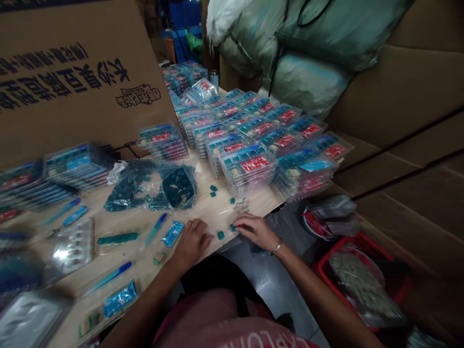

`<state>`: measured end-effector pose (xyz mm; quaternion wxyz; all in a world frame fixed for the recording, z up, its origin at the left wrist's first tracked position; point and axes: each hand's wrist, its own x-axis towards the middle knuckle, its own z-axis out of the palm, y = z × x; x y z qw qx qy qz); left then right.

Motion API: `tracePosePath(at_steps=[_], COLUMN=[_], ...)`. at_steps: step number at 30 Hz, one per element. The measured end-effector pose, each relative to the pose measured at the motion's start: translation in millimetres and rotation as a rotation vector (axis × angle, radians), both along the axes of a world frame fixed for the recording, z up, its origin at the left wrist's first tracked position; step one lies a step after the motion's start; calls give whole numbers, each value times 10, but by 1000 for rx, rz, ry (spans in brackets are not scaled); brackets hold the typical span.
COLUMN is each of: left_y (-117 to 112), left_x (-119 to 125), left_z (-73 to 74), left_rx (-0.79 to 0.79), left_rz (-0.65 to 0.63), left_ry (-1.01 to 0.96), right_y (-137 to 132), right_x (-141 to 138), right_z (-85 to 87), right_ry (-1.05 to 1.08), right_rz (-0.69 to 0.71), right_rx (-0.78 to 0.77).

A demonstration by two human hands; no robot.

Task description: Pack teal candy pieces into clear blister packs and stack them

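Observation:
My right hand (258,231) is at the table's front edge, its fingertips closed on a small dark green square piece (233,227). My left hand (194,240) rests on the tabletop with fingers loosely bent and the thumb apart; nothing shows in it. Between the hands lies another green square (221,235). Just beyond my right fingers are a few pale, green-edged pieces (242,205), with loose green squares (213,194) farther back. Left of my left hand lie a blue packet (173,234) and a blue pen-like tool (156,229).
An open plastic bag (177,187) of green pieces lies behind my hands. Stacked clear boxes (248,166) cover the table's back right. A large carton (83,63) stands at the left. Clear trays (74,246) lie at the left; a red bin (326,270) sits low on the right.

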<state>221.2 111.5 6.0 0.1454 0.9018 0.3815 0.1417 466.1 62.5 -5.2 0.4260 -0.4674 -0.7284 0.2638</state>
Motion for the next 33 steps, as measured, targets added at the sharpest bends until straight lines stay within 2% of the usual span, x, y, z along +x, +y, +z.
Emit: tracePosePath(at_steps=[5,11,14,16,18,20,23,25,26,28,31,33], left_y=[6,-23,-31,-30,-20,-4,-6,-48,-81,-154,-223,-216], left_x=[-8,-16,-22,-32,-50,-71,-93,-80,-62,-1,105,140], left_z=[-26,-91,-87,-68,-47,-31,-5,39,73,157,265,286], left_rx=[-2,22,30,31,26,14,3,14,13,-35,-260,-452], left_rz=[-8,21,19,13,4,-4,9,46,65,92,142,224], left_ry=[-7,-51,-46,-35,-24,-17,-52,-150,-220,-373,-583,-726], right_y=[-15,-32,107,263,425,546,587,525,479,377,252,192], right_x=[-193,-157,-144,-197,-292,-383,-420,-379,-357,-344,-452,-576], right_z=[-53,70,170,237,301,365,466,524,541,537,433,339], right_ry=[-93,-316,-400,-585,-814,-934,-942,-881,-782,-450,84,284], right_rz=[104,131,2,-168,-279,-306,-283,-241,-203,-74,114,103], right_rx=[80,127,81,-47,-211,-308,-316,-277,-249,-235,-378,-450])
